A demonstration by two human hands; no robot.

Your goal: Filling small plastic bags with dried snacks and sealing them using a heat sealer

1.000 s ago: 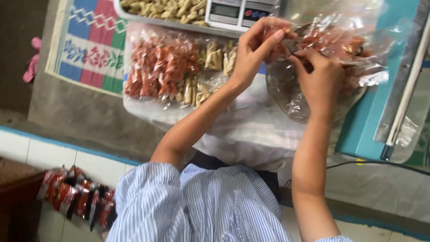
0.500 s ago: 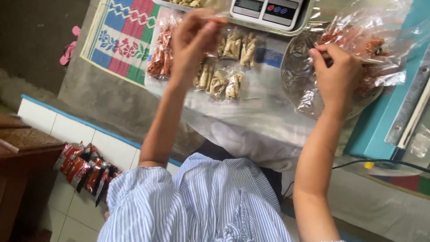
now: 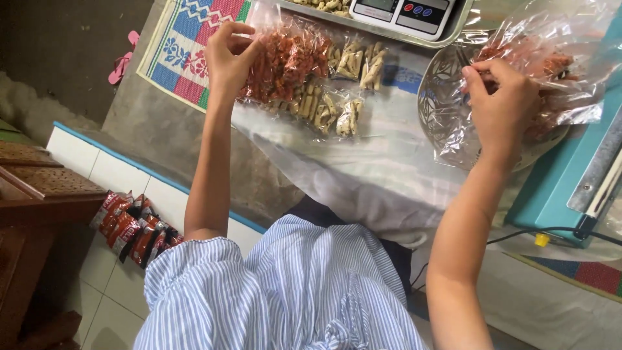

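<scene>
Snack packets (image 3: 285, 65), the red ones, are lying just left of the digital scale (image 3: 405, 14), and my left hand (image 3: 228, 55) is now reaching them, having swung away from the big clear bag (image 3: 551, 78) where both hands were working a second ago. Its fingers are curling narrow at the packets' edge; whether they are pinching anything I cannot tell. My right hand (image 3: 502, 104) is still gripping the bag's plastic, right of the scale. The bag's contents are blurring behind crinkled film, and the scale is cut off above.
</scene>
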